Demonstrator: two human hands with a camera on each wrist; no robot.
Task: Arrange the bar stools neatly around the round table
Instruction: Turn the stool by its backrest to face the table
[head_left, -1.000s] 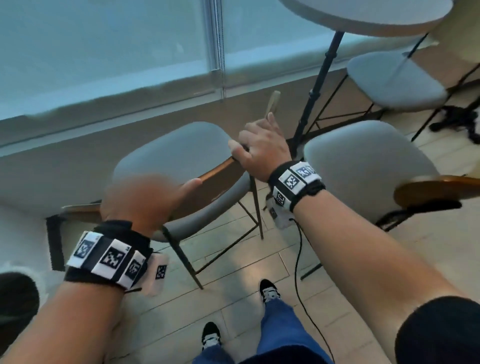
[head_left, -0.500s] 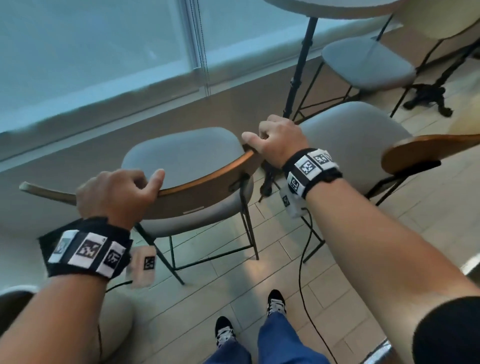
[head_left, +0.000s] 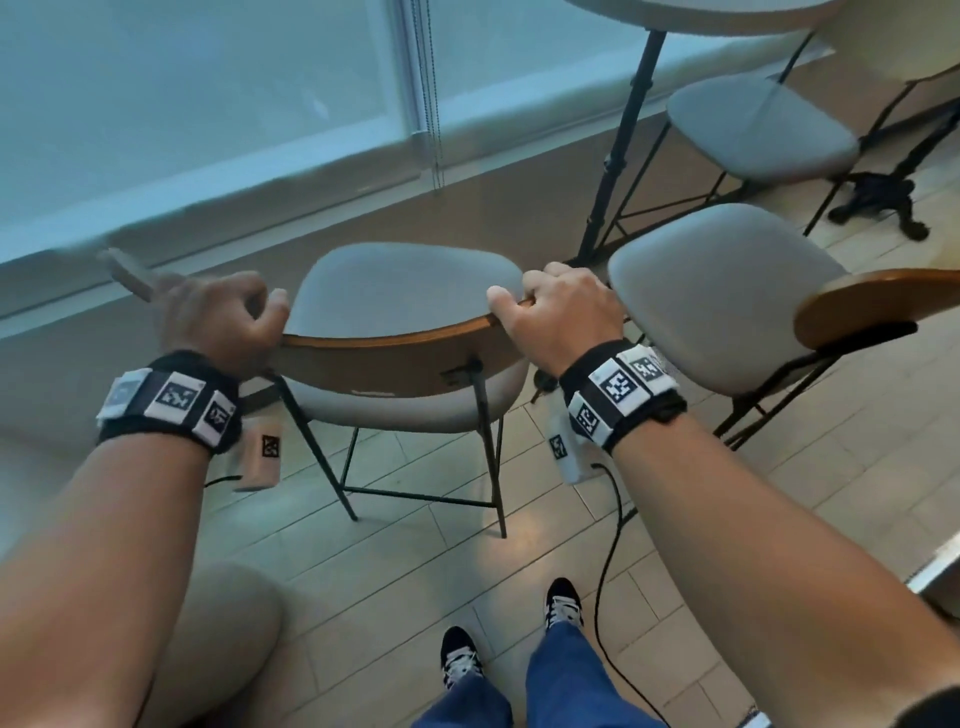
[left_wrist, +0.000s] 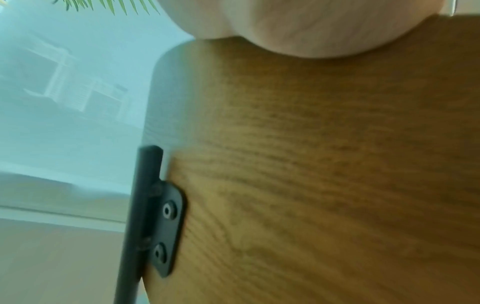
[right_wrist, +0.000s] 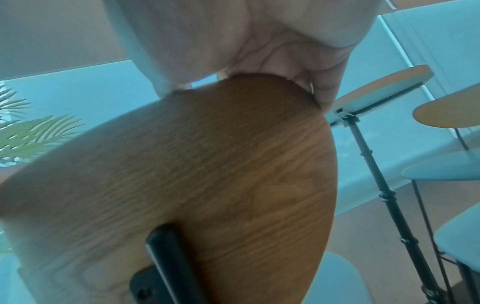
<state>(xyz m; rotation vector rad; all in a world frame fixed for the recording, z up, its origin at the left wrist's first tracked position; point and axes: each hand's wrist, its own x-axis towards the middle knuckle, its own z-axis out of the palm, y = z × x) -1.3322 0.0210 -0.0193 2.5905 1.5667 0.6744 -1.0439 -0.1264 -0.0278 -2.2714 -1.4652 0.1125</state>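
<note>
A bar stool with a grey cushioned seat (head_left: 400, 291) and a curved wooden backrest (head_left: 384, 358) stands in front of me on thin black legs. My left hand (head_left: 223, 317) grips the backrest's left end and my right hand (head_left: 561, 306) grips its right end. The wrist views show the wood grain close up, as backrest (left_wrist: 311, 164) and backrest (right_wrist: 207, 164), with my palms curled over its top edge. The round table (head_left: 696, 13) sits at the top right on a black pole (head_left: 623, 140).
A second grey stool (head_left: 722, 291) stands close on the right, its wooden back (head_left: 883, 306) toward me. A third stool (head_left: 758, 130) is beyond the table pole. A window wall (head_left: 208, 104) runs along the far side. My feet (head_left: 561, 608) stand on the tiled floor.
The stool has swung round so its backrest now lies square across in front of me. My left hand has taken hold of the backrest's left end. The right hand has kept its grip.
</note>
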